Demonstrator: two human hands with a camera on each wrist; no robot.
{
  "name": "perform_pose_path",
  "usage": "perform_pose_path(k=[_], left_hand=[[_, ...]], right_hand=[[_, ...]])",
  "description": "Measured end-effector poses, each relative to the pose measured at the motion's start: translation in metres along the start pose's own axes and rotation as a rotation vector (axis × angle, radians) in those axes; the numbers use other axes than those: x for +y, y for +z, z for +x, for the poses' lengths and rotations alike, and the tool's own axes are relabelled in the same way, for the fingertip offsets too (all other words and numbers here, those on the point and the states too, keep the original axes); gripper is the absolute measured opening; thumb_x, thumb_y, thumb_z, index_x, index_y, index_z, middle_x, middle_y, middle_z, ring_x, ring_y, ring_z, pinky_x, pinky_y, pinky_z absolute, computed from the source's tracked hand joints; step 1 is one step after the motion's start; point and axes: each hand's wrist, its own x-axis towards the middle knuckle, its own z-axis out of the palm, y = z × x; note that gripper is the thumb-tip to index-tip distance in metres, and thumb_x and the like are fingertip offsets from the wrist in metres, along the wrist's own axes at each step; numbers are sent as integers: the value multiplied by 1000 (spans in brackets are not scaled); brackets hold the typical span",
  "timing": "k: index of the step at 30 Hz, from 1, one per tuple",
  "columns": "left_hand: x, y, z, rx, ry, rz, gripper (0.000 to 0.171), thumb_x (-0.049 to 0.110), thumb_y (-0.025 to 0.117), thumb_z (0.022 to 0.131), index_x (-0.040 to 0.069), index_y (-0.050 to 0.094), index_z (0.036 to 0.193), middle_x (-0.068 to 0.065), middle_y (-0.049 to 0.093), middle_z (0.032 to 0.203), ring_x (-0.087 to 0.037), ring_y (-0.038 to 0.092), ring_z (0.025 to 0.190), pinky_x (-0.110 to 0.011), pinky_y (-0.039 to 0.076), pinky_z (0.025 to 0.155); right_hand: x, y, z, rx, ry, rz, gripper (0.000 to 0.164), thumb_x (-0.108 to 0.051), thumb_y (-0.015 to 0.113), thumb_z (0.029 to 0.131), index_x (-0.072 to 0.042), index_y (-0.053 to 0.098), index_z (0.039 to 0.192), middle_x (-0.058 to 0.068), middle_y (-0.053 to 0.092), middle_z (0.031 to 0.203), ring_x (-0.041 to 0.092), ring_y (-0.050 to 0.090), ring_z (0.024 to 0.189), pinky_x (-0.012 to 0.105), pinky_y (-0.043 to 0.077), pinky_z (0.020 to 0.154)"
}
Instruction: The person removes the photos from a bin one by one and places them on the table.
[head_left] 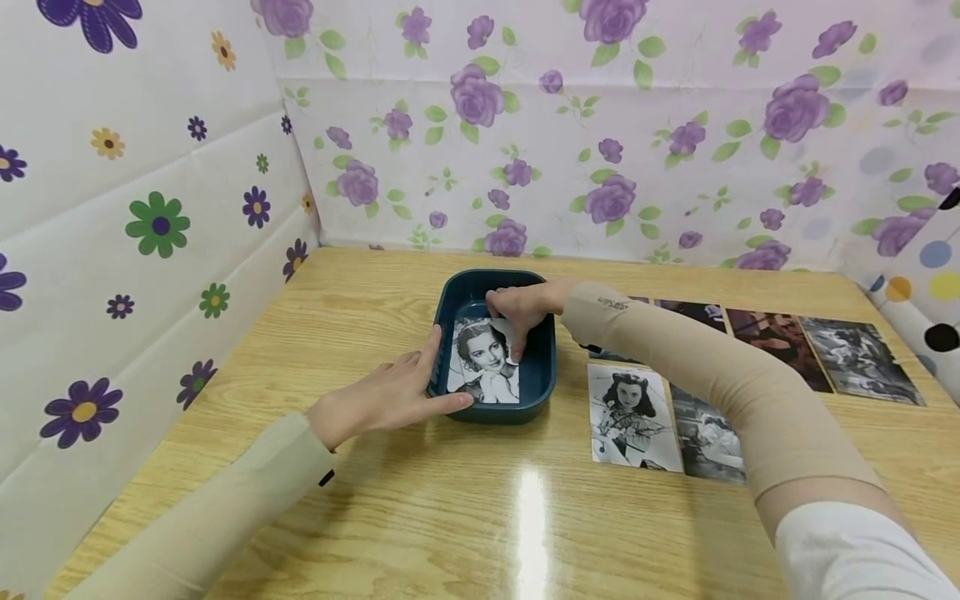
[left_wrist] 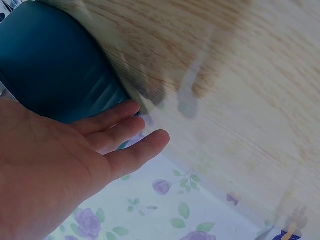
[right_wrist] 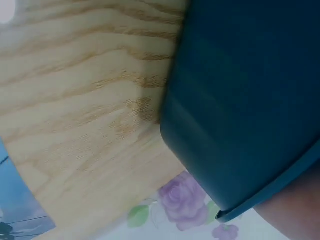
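Note:
A dark teal box (head_left: 542, 367), deep with rounded corners, sits on the table in the head view. My left hand (head_left: 397, 392) rests against its left side, fingers straight along the outer wall and thumb over the front rim. In the left wrist view, those fingers (left_wrist: 115, 120) extend beside the box wall. My right hand (head_left: 522, 310) reaches into the box and pinches a black-and-white portrait photo (head_left: 483, 358) near its upper right corner. In the right wrist view, the box's wall (right_wrist: 235, 100) hides nearly all of that hand.
To the box's right, several photos lie in rows, partly covered by my right sleeve (head_left: 675, 350). Among them are a black-and-white portrait (head_left: 630, 417) and a grey scene photo (head_left: 858, 354). A flowered backdrop (head_left: 480, 167) closes off the wooden table's (head_left: 360, 292) back and left side.

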Motion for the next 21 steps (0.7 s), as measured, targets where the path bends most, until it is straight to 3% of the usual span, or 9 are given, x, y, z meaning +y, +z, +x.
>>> perform_pose_path(k=[3,5,9,12,17,21], left_hand=[[0,0,1,-2,8,-7,114,86,35,80,18,-20,153,-18,19,160,-36,24,147,-58,25,115],[0,0,1,-4,7,-8,114,86,35,80,18,-20,153,-18,19,160,-36,23,147,-58,25,115],[1,0,2,-10,3,-8,115,86,35,80,17,-20,153,-17,17,161,-36,23,148,-60,24,115],[2,0,2,-14,-2,-9,115,86,35,80,17,-19,153,-17,15,161,-36,23,148,-60,23,115],[4,0,2,-18,-8,-11,115,86,36,79,18,-19,153,-17,14,162,-36,23,148,-61,22,115],[4,0,3,-13,-4,-14,115,86,37,79,18,-20,153,-16,15,162,-36,22,148,-62,21,115]], right_hand=[[1,0,-5,51,-14,112,66,-31,85,74,-9,39,115,5,45,98,18,41,85,28,35,74],[1,0,-9,79,-21,253,60,-20,82,78,-9,37,116,7,45,96,19,48,81,27,41,72],[1,1,-19,115,-37,625,50,3,69,85,-6,33,119,15,44,111,26,62,83,34,58,74],[0,0,-29,132,-17,864,46,10,58,90,-7,31,123,19,39,124,31,65,86,41,59,76],[1,-7,-53,197,25,1008,49,7,51,94,-8,27,134,19,34,133,28,61,87,40,57,80],[15,-13,-81,251,31,1062,56,8,50,93,-9,24,139,19,34,128,27,59,90,37,56,83]])
